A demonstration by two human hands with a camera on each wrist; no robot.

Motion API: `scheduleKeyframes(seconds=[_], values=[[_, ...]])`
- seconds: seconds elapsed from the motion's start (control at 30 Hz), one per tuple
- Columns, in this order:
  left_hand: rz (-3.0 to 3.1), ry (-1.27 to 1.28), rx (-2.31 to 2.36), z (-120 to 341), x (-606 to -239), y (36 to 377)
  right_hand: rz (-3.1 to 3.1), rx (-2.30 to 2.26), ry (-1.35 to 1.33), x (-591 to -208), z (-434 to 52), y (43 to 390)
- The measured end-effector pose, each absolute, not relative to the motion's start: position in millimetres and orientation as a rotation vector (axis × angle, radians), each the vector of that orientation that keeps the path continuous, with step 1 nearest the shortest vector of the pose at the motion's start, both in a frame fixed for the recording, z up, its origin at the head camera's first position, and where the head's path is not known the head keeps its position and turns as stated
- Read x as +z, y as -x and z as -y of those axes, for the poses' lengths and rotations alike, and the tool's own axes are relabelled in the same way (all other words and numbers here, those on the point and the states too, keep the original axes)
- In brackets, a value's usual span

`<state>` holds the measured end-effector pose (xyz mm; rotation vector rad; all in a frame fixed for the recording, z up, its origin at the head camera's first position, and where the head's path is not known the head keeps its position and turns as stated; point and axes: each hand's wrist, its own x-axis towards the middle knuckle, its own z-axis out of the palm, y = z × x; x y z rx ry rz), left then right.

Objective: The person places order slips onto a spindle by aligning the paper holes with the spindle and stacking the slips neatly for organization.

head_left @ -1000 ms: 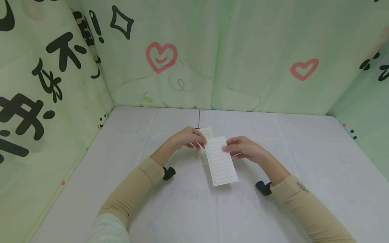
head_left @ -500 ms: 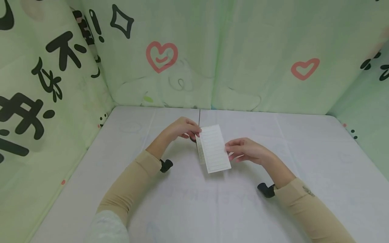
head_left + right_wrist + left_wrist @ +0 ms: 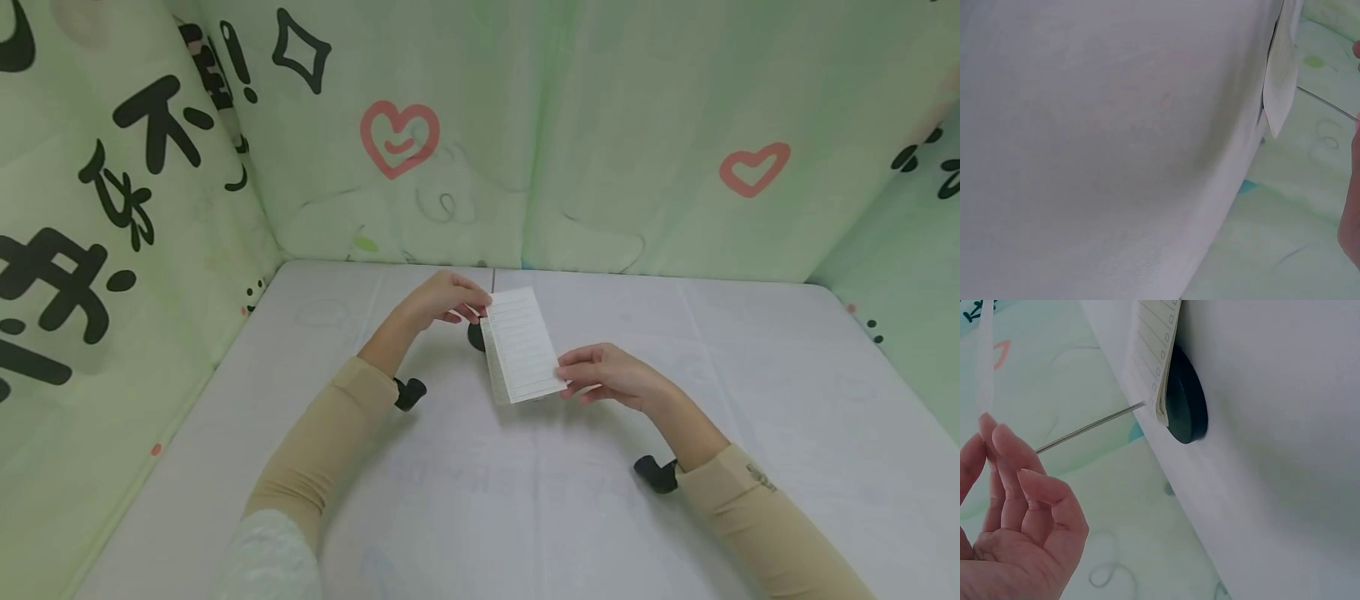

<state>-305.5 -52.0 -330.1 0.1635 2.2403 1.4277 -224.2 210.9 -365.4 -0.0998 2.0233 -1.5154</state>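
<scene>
A white lined paper slip (image 3: 525,346) hangs slanted above the table. My left hand (image 3: 444,298) pinches its upper left corner, and my right hand (image 3: 611,375) holds its lower right edge between thumb and fingers. Behind the slip stands a spike paper holder with a round black base (image 3: 476,336). The left wrist view shows its thin metal rod (image 3: 1091,428) rising from the base (image 3: 1191,400). Several checklist slips (image 3: 1159,350) are threaded on the rod, close to the base. My left hand (image 3: 1029,512) is near the rod's tip there, which its fingers hide.
The white-covered table (image 3: 420,500) reaches back to a pale green curtain (image 3: 600,125) printed with hearts and black characters. Black wrist cameras (image 3: 411,394) sit on the inner side of both wrists.
The slip has moved away from me and slightly left, over the spike holder. My left hand has gone up and left with it, while my right hand has slid to the slip's lower right edge.
</scene>
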Motion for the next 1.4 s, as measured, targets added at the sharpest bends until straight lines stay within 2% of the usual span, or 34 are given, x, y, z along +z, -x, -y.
scheduleKeyframes(seconds=[0.37, 0.7, 1.4], values=[[-2.326, -0.162, 1.557, 47, -316, 322, -2.094, -1.559, 0.065, -352, -202, 238], [-2.328, -0.104, 1.653, 42, -322, 332, -2.05, -1.625, -0.045, -352, -195, 248], [-2.29, -0.017, 1.732, 37, -328, 336, -2.014, -1.65, -0.07, -359, -194, 256]])
